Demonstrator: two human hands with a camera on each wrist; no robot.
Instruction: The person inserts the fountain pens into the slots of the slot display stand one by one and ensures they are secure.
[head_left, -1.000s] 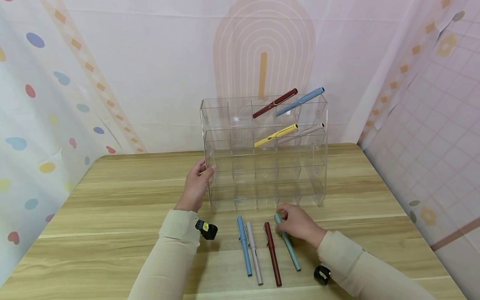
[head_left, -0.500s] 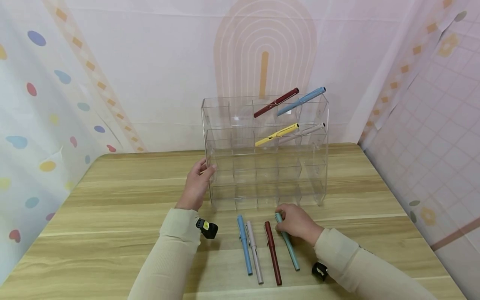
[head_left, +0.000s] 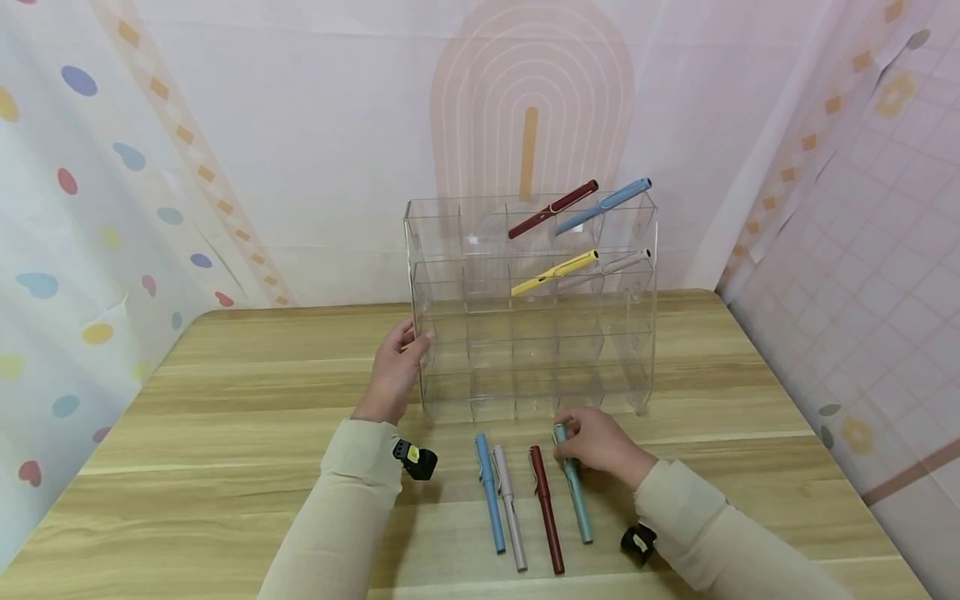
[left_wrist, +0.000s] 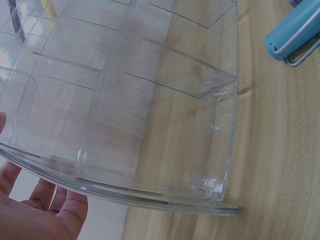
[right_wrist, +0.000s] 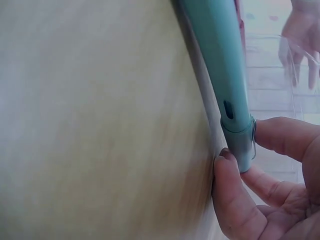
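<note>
My left hand (head_left: 392,375) grips the left side panel of a clear acrylic rack (head_left: 532,337), thumb on the inner side and fingers outside. In the left wrist view, those fingers lie along the rack's panel (left_wrist: 115,194). On the table before the rack, my right hand (head_left: 600,442) pinches a teal pen (head_left: 577,504) by its capped end. The right wrist view shows thumb and fingers around the cap of that teal pen (right_wrist: 222,65). Left of it lie a dark red pen (head_left: 546,510), a pale mauve pen (head_left: 511,510) and a blue pen (head_left: 489,493).
In the rack's upper rows, a dark red pen (head_left: 553,209), a blue pen (head_left: 606,205), a yellow pen (head_left: 553,273) and a grey pen (head_left: 624,263) lean to the right. Patterned curtains (head_left: 337,150) surround the wooden table (head_left: 247,375) at the back and sides.
The teal pen has turned slightly, its lower end swinging left and its cap shifting a little right with my right hand. My left hand keeps its grip on the rack.
</note>
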